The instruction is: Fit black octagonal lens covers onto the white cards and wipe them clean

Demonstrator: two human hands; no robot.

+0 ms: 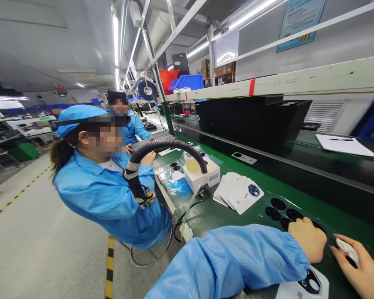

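Observation:
My left hand [308, 240] is closed, fingers curled under and partly hidden, over a sheet of clear film [269, 201] carrying several black discs [278, 203]. What its fingertips hold, if anything, does not show. At the right edge, my right hand [361, 268] has a crumpled white wipe [348, 251] between thumb and fingers. Below my left sleeve lies a white phone back cover [291, 290] with a dark round camera area. A fanned stack of similar white covers [241, 195] rests left of the film.
A white box [213, 175] bearing a bottle of yellowish liquid [191, 163] stands beyond the stack, under a black flexible hose [162, 144]. A co-worker in blue [112, 199] sits at left. A single cover [244, 158] lies near the conveyor edge; paper with a pen [345, 145] lies across.

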